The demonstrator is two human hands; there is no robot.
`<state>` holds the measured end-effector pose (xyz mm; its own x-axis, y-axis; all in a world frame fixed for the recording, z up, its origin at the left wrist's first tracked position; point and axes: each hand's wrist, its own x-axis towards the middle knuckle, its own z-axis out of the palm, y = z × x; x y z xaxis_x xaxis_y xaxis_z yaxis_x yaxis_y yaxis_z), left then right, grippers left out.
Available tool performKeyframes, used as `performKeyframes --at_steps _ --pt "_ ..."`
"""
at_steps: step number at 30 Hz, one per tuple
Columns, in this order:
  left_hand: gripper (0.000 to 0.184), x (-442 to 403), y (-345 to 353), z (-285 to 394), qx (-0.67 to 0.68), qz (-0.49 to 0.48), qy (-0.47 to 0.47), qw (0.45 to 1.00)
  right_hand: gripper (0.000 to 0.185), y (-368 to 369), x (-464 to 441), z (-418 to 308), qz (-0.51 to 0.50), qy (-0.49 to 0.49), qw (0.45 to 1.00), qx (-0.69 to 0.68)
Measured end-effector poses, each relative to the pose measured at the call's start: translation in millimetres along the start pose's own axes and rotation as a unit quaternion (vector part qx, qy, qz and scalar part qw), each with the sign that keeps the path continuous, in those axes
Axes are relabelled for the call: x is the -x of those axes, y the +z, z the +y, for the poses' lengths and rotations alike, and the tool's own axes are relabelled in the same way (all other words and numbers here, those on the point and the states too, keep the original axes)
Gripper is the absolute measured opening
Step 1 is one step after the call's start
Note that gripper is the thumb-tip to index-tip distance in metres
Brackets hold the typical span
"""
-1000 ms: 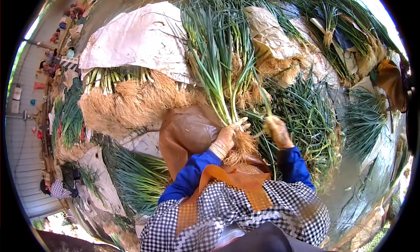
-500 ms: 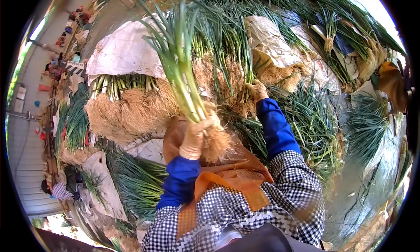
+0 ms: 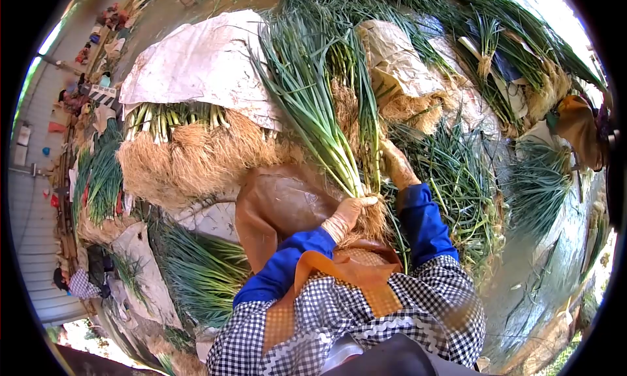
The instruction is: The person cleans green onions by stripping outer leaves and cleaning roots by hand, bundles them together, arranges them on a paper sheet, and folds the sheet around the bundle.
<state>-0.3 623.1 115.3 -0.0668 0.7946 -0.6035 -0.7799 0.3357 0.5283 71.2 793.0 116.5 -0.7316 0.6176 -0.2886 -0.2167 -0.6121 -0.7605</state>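
Observation:
My left hand (image 3: 349, 218) is closed round the white lower ends of a bunch of green onions (image 3: 336, 157), just above its tan roots (image 3: 372, 222). The leaves point up and away from me, over the pile. Beside the bunch, my right hand (image 3: 397, 167) closes on a few upright green onion stalks (image 3: 373, 141); its fingertips are partly hidden behind them. A brown apron (image 3: 287, 196) covers my lap under the bunch.
A white sheet (image 3: 196, 62) covers rooted green onions (image 3: 189, 147) at left. A tan sack (image 3: 395, 56) lies at the back. Loose leaves (image 3: 457, 180) are heaped at right, and more green onions (image 3: 202, 271) lie at lower left. People (image 3: 85, 281) sit far left.
My left hand has brought its bunch down and to the right, next to my right hand. My right hand has drawn its stalks back toward me.

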Motion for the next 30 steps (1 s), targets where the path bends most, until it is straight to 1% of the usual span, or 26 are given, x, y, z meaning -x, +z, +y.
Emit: performKeyframes --at_steps 1,2,3,4,5,6,7,8,9,10,11,12,13,14,16,17,19,20,21,22,23,24,26,28,29,30 --pt "0.022 -3.2 -3.7 -3.9 -0.018 0.019 0.011 1.000 0.026 -4.0 -1.5 -10.5 0.040 0.054 0.989 0.134" --pt "0.020 -8.7 -8.1 -9.2 -0.037 0.037 0.023 0.998 0.024 3.2 -10.9 -7.9 0.072 -0.017 0.983 0.171" --pt "0.020 -9.7 -7.8 -11.9 -0.036 0.036 0.023 0.998 0.022 -12.7 -26.4 7.7 0.092 -0.075 0.949 0.292" --pt "0.019 -9.6 -7.6 -14.7 -0.036 0.050 0.072 0.996 0.020 -28.2 -38.5 24.3 0.109 -0.132 0.897 0.408" --pt "0.018 -9.9 -8.3 -15.3 -0.035 0.064 0.122 0.990 0.017 -9.6 -17.9 3.8 0.087 -0.159 0.795 0.579" --pt "0.018 -11.8 -10.5 -13.0 -0.035 0.064 0.124 0.990 0.016 -14.9 -14.3 9.0 0.048 -0.218 0.750 0.622" --pt "0.019 -14.0 -12.5 -11.5 -0.057 0.101 0.092 0.989 0.015 -20.5 -10.8 14.4 0.014 -0.279 0.698 0.659" --pt "0.019 -16.0 -14.8 -12.4 -0.077 0.138 0.059 0.986 0.015 1.6 13.1 0.1 0.019 -0.263 0.714 0.648" --pt "0.022 -20.3 -16.5 -15.5 -0.129 0.149 0.085 0.977 0.017 0.3 16.3 4.7 0.105 -0.227 0.784 0.568" --pt "0.022 -23.6 -17.2 -18.2 -0.124 0.150 0.082 0.977 0.027 14.8 20.7 -8.3 0.144 -0.268 0.771 0.559" --pt "0.024 -25.9 -18.3 -21.0 -0.178 0.139 0.152 0.962 0.035 33.6 26.8 -25.4 0.131 -0.179 0.755 0.617" --pt "0.026 -28.9 -20.7 -23.6 -0.235 0.124 0.223 0.938 0.042 46.5 26.2 -36.8 0.119 -0.091 0.730 0.667" --pt "0.028 -30.9 -22.6 -25.5 -0.268 0.151 0.199 0.931 0.053 43.4 15.8 -29.1 0.111 -0.129 0.645 0.745" --pt "0.028 -32.2 -23.1 -27.6 -0.269 0.149 0.199 0.930 0.047 33.1 6.8 -17.7 0.108 -0.142 0.581 0.794" --pt "0.028 -34.5 -22.7 -25.0 -0.261 0.172 0.196 0.929 0.038 17.0 -0.2 -14.4 0.024 -0.100 0.635 0.766" --pt "0.027 -23.5 -11.0 -10.2 -0.297 0.194 0.145 0.924 0.031 14.4 4.0 -11.3 -0.026 -0.052 0.744 0.666" --pt "0.026 -25.2 -11.8 -8.5 -0.279 0.194 0.164 0.926 0.026 -8.9 11.8 27.8 -0.044 -0.108 0.882 0.457" --pt "0.025 -25.8 -13.6 -11.4 -0.264 0.193 0.178 0.928 0.024 1.3 30.1 22.1 -0.074 -0.035 0.941 0.328" --pt "0.025 -44.0 -32.5 -26.7 -0.216 0.148 0.237 0.935 0.024 18.1 56.5 2.2 -0.090 0.054 0.935 0.338" --pt "0.024 -47.8 -36.7 -32.1 -0.102 0.122 0.225 0.961 0.023 30.0 81.9 -11.2 -0.104 0.143 0.922 0.345" --pt "0.023 -51.1 -40.5 -37.2 0.015 0.100 0.211 0.972 0.023 21.9 100.8 -9.6 -0.158 0.172 0.899 0.370" --pt "0.022 -40.9 -33.3 -28.0 -0.076 0.116 0.203 0.969 0.022 7.6 116.3 -12.6 -0.213 0.195 0.874 0.392" --pt "0.021 -44.2 -36.9 -32.1 -0.055 0.107 0.207 0.971 0.020 -25.8 141.4 -34.6 -0.206 0.307 0.827 0.424" --pt "0.020 -45.8 -35.3 -34.0 -0.031 0.091 0.209 0.973 0.019 -82.9 155.2 -43.6 -0.187 0.415 0.758 0.467" --pt "0.020 -45.8 -35.9 -31.3 -0.029 0.101 0.203 0.973 0.016 -110.2 166.9 -43.2 -0.178 0.356 0.741 0.542" --pt "0.020 -45.4 -36.0 -28.1 -0.026 0.114 0.198 0.973 0.015 -136.7 170.2 -38.2 -0.174 0.315 0.686 0.632"
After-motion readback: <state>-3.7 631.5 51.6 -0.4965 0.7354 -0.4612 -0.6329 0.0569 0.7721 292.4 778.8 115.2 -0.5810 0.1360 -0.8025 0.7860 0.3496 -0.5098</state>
